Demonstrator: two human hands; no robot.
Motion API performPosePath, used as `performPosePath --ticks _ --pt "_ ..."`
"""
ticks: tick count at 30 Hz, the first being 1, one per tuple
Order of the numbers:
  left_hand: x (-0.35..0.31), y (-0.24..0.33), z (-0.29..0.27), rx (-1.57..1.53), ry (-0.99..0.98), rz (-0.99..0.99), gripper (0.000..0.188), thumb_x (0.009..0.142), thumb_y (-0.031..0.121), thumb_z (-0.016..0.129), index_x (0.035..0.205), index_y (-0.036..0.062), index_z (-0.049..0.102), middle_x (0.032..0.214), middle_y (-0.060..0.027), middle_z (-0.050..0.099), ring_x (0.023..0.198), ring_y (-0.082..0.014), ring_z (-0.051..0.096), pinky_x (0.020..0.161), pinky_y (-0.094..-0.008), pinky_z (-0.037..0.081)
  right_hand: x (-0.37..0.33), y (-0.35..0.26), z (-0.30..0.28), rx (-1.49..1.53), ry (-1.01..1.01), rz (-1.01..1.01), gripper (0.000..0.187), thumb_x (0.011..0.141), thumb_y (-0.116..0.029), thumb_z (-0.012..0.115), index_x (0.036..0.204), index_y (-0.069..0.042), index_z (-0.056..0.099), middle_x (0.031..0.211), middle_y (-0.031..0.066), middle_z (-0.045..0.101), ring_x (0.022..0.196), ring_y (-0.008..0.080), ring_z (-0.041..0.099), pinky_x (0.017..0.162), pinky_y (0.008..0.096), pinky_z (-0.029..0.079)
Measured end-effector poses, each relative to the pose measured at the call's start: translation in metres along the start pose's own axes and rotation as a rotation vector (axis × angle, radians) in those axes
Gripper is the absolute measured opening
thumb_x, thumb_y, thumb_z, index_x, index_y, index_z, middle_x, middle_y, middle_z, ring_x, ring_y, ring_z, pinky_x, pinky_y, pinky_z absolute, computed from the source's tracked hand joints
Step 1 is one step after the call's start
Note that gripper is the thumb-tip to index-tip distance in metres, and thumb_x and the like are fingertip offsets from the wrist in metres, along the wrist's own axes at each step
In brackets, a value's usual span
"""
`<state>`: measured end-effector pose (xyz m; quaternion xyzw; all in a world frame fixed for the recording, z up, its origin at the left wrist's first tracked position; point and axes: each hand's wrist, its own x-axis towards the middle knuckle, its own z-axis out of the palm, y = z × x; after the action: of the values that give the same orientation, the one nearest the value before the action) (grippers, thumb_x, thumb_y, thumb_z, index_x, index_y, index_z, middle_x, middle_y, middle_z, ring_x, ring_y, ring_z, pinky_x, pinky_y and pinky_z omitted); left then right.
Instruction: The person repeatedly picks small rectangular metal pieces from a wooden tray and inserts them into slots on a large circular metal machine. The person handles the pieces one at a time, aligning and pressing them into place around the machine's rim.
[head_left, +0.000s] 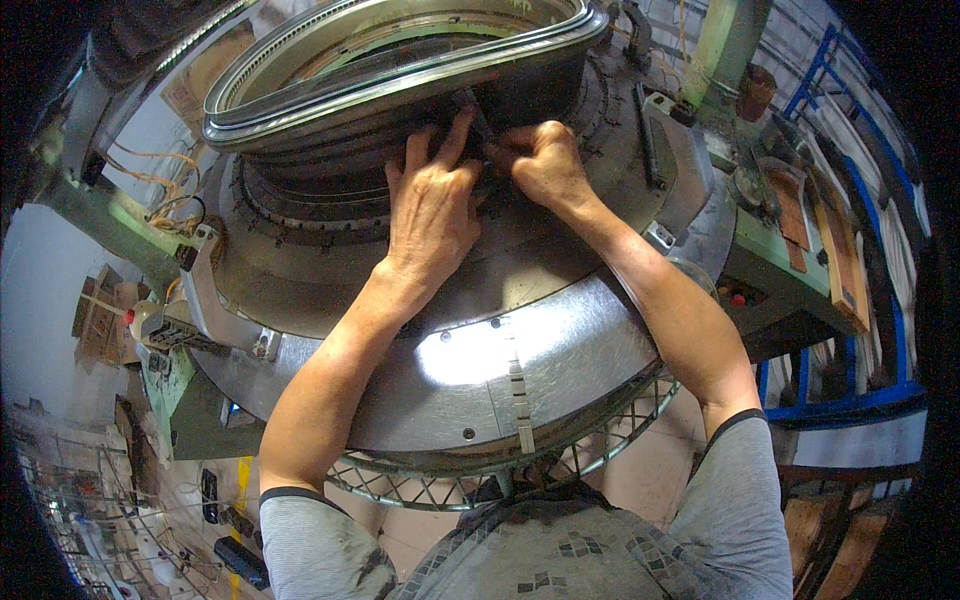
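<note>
A large round machine fills the space before me, with a dark ribbed drum [320, 165] under a shiny metal rim [330, 108]. My left hand [430, 210] lies against the drum's near side, its fingers stretched and apart, the index finger reaching up toward a thin, dark strip-like piece [480, 118]. To its right, my right hand [548, 168] is closed, thumb and fingers pressed together beside the lower part of that piece. What the right fingers pinch is hidden in shadow. Both forearms pass over the bright metal ring plate [400, 400].
Green machine posts stand at left [120, 230] and right [725, 50]. Orange wires [170, 190] hang near the left post. A black rod [648, 135] lies on the machine's right side. A blue rack [860, 405] stands at the far right, with a wooden board [842, 265] before it.
</note>
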<state>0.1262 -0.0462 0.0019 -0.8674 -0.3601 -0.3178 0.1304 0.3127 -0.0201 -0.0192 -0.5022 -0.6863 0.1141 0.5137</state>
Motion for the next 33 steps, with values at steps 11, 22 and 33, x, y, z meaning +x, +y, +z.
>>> performPosePath --ticks 11,22,33 --pt "0.0006 0.0003 0.0001 -0.003 -0.005 -0.002 0.033 0.072 0.008 0.075 0.105 0.0107 0.075 0.156 -0.0134 0.041 0.135 -0.0441 0.040 0.111 -0.0566 0.032 0.0001 -0.0005 -0.0003 -0.023 0.015 0.001 0.017 0.084 -0.018 0.073 0.087 -0.002 0.077 0.064 0.0105 0.069 0.061 0.0074 0.056 0.060 0.0321 0.049" --pt "0.0012 -0.0004 -0.0013 0.013 -0.042 -0.004 0.033 0.071 0.010 0.077 0.104 0.0099 0.075 0.158 -0.0135 0.039 0.136 -0.0448 0.037 0.111 -0.0602 0.031 -0.0001 -0.0056 -0.0011 0.011 -0.018 0.092 0.025 0.065 -0.006 0.059 0.083 0.002 0.074 0.079 0.0264 0.069 0.071 0.0310 0.073 0.070 0.0395 0.057" --pt "0.0020 -0.0016 -0.0010 0.004 -0.026 0.008 0.036 0.066 0.003 0.070 0.101 0.0079 0.075 0.158 -0.0126 0.039 0.135 -0.0426 0.039 0.107 -0.0612 0.035 -0.0007 0.0014 0.0024 0.027 0.000 0.040 0.019 0.079 -0.014 0.069 0.089 0.000 0.077 0.073 0.0113 0.072 0.068 0.0144 0.062 0.065 0.0328 0.052"
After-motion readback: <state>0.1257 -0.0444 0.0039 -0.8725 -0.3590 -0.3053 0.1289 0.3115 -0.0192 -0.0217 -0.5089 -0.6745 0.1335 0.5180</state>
